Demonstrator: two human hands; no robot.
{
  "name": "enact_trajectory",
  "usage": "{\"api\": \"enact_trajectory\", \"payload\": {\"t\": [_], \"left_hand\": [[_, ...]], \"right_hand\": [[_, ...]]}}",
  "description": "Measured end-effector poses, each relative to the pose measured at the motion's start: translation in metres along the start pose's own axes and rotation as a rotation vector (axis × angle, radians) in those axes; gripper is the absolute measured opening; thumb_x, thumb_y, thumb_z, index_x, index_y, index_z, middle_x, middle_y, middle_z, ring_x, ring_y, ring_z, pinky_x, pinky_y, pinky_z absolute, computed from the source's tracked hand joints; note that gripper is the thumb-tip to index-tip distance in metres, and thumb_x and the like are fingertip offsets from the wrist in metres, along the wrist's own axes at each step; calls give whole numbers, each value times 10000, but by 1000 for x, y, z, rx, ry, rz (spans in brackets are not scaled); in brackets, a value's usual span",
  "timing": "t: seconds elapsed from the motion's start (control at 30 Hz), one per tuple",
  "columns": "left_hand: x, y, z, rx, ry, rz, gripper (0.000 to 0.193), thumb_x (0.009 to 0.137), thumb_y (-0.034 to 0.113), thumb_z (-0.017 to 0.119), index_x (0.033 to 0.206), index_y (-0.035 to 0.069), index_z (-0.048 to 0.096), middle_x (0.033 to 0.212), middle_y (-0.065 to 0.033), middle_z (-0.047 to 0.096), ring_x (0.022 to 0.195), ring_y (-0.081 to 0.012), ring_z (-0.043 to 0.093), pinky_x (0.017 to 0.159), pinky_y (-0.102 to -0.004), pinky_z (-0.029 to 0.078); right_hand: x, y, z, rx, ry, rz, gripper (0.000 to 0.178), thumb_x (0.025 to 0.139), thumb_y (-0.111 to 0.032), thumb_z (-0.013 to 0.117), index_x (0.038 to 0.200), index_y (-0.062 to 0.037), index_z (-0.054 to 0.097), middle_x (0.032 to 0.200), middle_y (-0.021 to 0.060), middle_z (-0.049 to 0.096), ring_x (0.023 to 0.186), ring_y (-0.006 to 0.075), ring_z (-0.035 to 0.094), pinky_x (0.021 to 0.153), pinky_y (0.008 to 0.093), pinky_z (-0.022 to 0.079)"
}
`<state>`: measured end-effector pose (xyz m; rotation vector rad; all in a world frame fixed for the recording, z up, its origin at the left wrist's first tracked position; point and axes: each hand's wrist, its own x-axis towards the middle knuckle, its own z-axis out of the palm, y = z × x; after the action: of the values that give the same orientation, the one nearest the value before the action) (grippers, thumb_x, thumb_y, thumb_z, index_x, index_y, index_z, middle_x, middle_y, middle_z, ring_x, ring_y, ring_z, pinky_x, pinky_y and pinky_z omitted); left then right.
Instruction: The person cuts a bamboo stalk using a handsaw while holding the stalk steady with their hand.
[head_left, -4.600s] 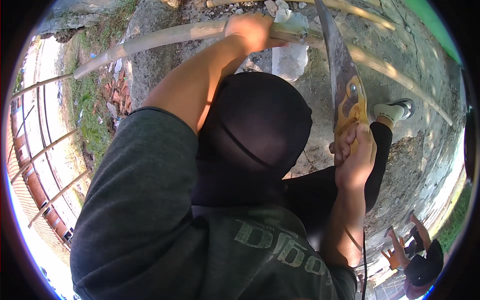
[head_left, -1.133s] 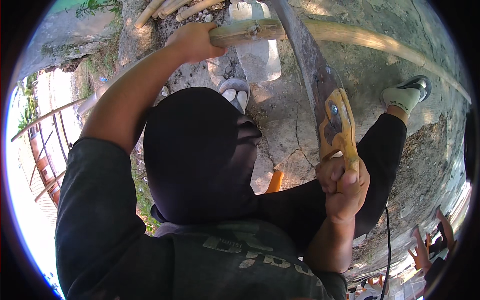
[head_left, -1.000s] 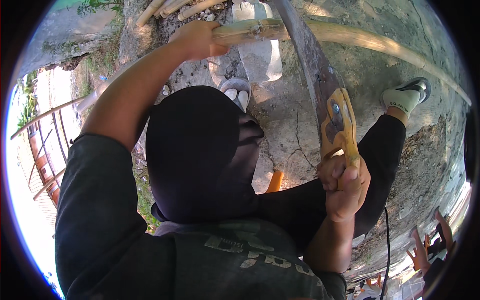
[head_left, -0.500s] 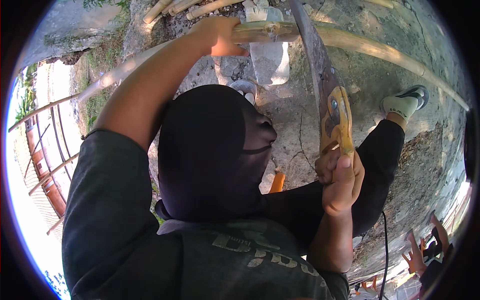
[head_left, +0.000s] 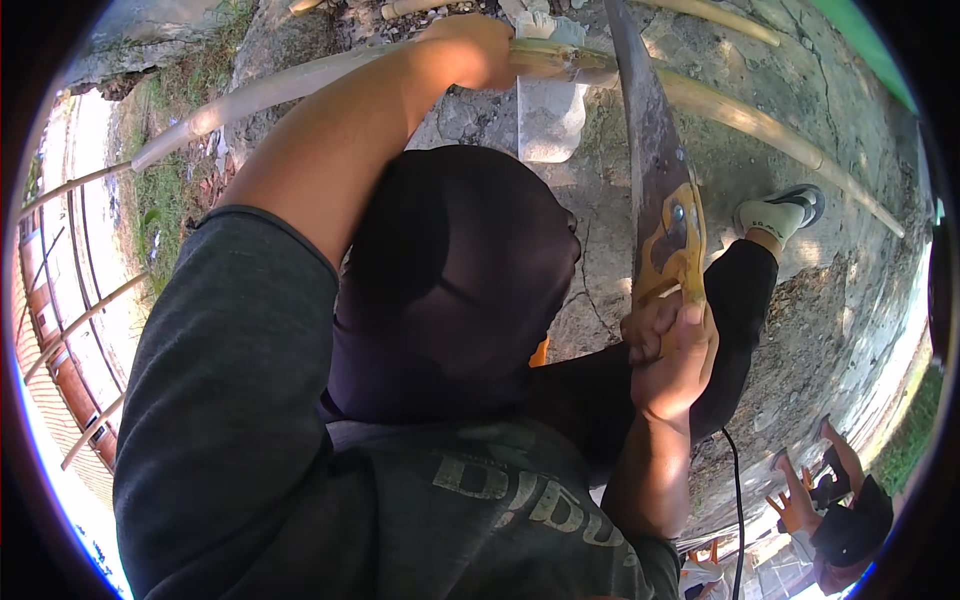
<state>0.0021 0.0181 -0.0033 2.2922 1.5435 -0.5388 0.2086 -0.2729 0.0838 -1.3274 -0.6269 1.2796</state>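
Note:
My left hand (head_left: pixel 472 52) is wrapped around a long pale bamboo pole (head_left: pixel 540 60) at the top of the view, a little left of one of its joints. In my right hand (head_left: pixel 672 350) is a handsaw (head_left: pixel 680 235) with a worn yellow handle, the fingers closed around the grip. Pointing away from me, its dark blade (head_left: pixel 645 120) crosses the pole just right of that joint. The blade's far end runs out of the picture. Whether the teeth have cut into the bamboo, I cannot tell.
My bent knee in black trousers (head_left: pixel 450 270) fills the middle. My other leg stretches right to a sandalled foot (head_left: pixel 785 212). A white block (head_left: pixel 552 125) is under the pole, on cracked concrete (head_left: pixel 590 240). More poles (head_left: pixel 715 18) lie beyond. Another person (head_left: pixel 845 525) is at lower right.
The whole view has shifted and turned slightly, bringing more of the other person in. Both hands keep their holds, and the blade still crosses the pole beside the same joint.

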Motion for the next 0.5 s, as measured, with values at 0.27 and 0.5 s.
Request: {"api": "enact_trajectory", "payload": {"t": [0.27,0.5], "left_hand": [[6,2,7,19,50,-1,450,775,286,672,1192,118,686,1080,-144,737,1027,-318,704,905,-435,561],[2,-6,4,23,-21,-11,450,779,288,686,1198,123,687,1128,-123,730,1048,-311,698,913,-442,560]], "right_hand": [[95,-1,27,-177,68,121,374,1032,-402,459,789,-118,454,578,-26,345,496,93,317,489,265,331],[-13,23,6,-210,-11,-108,403,1055,-364,476,780,-70,463,580,-22,397,463,56,327,454,216,261]]}}
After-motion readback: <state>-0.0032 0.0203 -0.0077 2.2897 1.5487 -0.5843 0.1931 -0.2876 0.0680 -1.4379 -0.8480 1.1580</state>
